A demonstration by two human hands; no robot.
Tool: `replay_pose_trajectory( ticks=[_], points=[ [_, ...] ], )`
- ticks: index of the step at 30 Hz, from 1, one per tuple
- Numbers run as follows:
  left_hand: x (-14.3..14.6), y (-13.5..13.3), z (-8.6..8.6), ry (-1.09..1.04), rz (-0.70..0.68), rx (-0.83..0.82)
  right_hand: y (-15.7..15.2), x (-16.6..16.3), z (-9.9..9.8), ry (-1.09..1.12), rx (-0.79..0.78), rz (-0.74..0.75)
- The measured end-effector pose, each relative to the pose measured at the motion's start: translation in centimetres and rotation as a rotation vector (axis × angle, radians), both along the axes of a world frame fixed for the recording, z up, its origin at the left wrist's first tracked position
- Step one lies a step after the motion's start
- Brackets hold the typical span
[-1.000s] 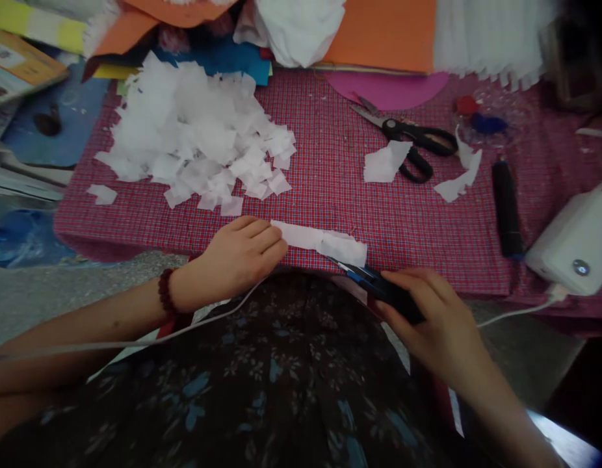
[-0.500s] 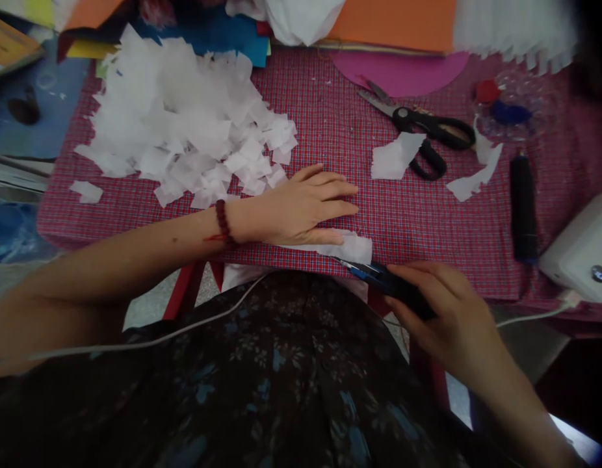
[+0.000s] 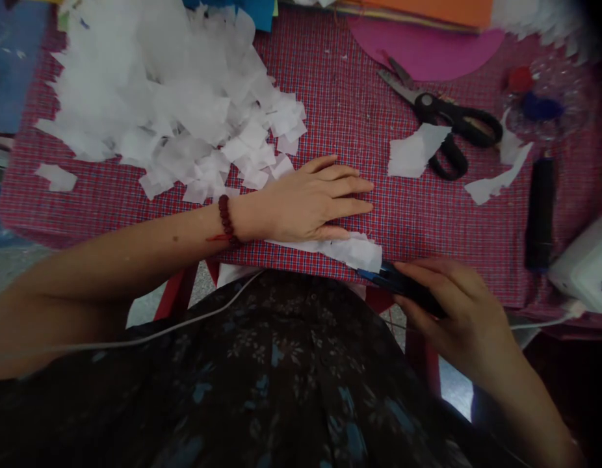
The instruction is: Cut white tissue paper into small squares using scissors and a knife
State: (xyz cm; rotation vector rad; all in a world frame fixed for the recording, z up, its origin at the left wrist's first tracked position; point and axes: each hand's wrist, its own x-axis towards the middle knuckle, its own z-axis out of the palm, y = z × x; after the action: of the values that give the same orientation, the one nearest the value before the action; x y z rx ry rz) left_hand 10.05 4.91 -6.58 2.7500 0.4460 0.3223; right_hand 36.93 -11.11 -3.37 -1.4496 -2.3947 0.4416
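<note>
My left hand (image 3: pixel 305 201) lies flat on the checked cloth with its fingers spread, its thumb at the edge of a folded white paper strip (image 3: pixel 354 250). My right hand (image 3: pixel 461 305) is closed around the handle of a dark utility knife (image 3: pixel 411 286) with blue on its front part. The knife's front end meets the right end of the strip at the near table edge; the paper hides the blade's tip. Beyond my left hand spreads a big pile of small cut white paper pieces (image 3: pixel 184 104).
Black-handled scissors (image 3: pixel 428 101) lie partly open at the right, beside a paper scrap (image 3: pixel 418 153). Further right are a black cylinder (image 3: pixel 541 214) and a white device (image 3: pixel 588 266) with a cable. A pink sheet (image 3: pixel 428 49) lies at the back. A white cord (image 3: pixel 184 331) crosses my lap.
The view has shifted, so the table items sit further outward. The knife has moved slightly right along the strip, and its blade tip no longer shows. My left hand stays flat.
</note>
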Motion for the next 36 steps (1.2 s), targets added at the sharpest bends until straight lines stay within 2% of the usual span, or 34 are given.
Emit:
replay_pose_trajectory(
  ticks=[8,19,27,36],
  points=[
    [0.0,0.0,0.1,0.026,0.006,0.014,0.4,0.9,0.2,-0.026,0.013,0.009],
    [0.1,-0.1,-0.2,0.038,0.003,0.060,1.6,-0.7,-0.1,0.005,-0.015,0.037],
    [0.6,-0.1,0.5,0.043,-0.012,0.009,1.8,-1.1,0.0,0.025,-0.006,0.078],
    [1.2,-1.0,0.2,0.065,0.013,0.064,-0.6,-1.7,0.2,0.001,0.018,0.056]
  ],
)
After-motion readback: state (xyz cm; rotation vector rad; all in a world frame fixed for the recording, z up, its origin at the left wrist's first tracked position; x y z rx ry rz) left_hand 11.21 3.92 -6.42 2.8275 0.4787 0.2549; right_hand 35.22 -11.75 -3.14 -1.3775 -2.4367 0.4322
